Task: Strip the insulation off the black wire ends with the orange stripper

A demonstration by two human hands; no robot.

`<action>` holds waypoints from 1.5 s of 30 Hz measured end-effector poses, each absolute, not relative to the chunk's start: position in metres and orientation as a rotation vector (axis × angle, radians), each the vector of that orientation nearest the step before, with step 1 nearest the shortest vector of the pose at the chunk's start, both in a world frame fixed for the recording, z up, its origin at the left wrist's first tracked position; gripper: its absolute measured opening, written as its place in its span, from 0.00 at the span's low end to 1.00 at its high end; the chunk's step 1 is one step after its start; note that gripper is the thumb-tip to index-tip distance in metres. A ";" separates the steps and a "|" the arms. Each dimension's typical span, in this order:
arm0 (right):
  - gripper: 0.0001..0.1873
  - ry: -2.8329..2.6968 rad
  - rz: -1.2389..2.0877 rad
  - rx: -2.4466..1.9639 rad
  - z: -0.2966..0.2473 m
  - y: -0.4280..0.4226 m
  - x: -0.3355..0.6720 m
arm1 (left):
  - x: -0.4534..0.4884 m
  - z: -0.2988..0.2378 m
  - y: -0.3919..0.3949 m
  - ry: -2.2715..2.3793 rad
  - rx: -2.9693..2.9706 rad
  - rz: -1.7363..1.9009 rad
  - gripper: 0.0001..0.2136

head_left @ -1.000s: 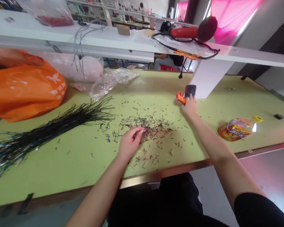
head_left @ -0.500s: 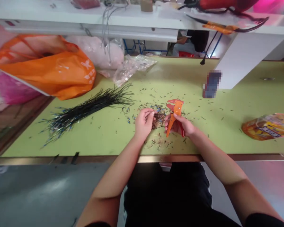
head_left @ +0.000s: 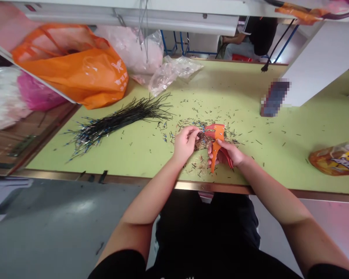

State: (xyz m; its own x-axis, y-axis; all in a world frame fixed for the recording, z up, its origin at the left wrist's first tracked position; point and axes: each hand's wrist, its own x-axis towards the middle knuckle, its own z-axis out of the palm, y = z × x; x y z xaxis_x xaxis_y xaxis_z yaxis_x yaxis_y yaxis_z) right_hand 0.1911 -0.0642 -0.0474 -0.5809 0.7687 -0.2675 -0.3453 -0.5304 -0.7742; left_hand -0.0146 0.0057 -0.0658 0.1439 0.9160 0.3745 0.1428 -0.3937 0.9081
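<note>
Orange pliers (head_left: 220, 136) came nearer your left hand (head_left: 185, 143) since half second ago. Your right hand (head_left: 232, 152) closed around handles (head_left: 214, 157). Left fingertips pinched beside pliers' head; cannot tell what is between them. Cut scraps (head_left: 203, 145) around both hands; black wire bundle (head_left: 123, 117) left of grip.

Above the green bench (head_left: 145, 157), the right grip (head_left: 232, 154) wraps the handles of an orange-and-red hand tool (head_left: 219, 135); just left of that tool, the left grip (head_left: 185, 142) pinches something too small to tell. Clippings (head_left: 202, 144) scatter around the tool, bundled black wires (head_left: 122, 118) lie left of it, and an orange-yellow packet (head_left: 336, 159) lies well right.
</note>
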 end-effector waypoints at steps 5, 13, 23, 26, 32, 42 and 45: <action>0.28 -0.934 2.140 -0.784 -0.044 -0.066 0.190 | -0.014 -0.066 0.006 1.049 1.678 1.285 0.08; 0.28 -0.929 2.029 -0.882 -0.045 -0.069 0.182 | -0.014 -0.064 0.004 1.014 1.649 1.279 0.06; 0.32 -0.948 1.873 -0.987 -0.046 -0.077 0.167 | -0.016 -0.064 0.003 0.938 1.683 1.275 0.09; 0.33 -0.968 1.829 -0.996 -0.047 -0.080 0.163 | -0.016 -0.061 0.001 0.915 1.769 1.226 0.10; 0.33 -0.975 1.783 -1.011 -0.050 -0.083 0.157 | -0.018 -0.056 0.000 1.013 1.936 1.193 0.10; 0.33 -0.942 1.807 -0.967 -0.049 -0.084 0.155 | -0.021 -0.051 -0.003 0.979 2.024 1.063 0.15; 0.31 -0.943 1.901 -0.900 -0.049 -0.082 0.161 | -0.021 -0.051 -0.001 0.960 1.999 1.100 0.17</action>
State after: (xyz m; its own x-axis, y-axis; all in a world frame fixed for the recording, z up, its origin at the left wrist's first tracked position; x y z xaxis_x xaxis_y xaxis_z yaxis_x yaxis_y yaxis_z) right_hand 0.1608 -0.0821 -0.0486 -0.4153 0.8789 -0.2346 -0.3454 -0.3909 -0.8532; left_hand -0.0210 -0.0011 -0.0513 0.3788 0.8342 0.4009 0.2846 -0.5171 0.8072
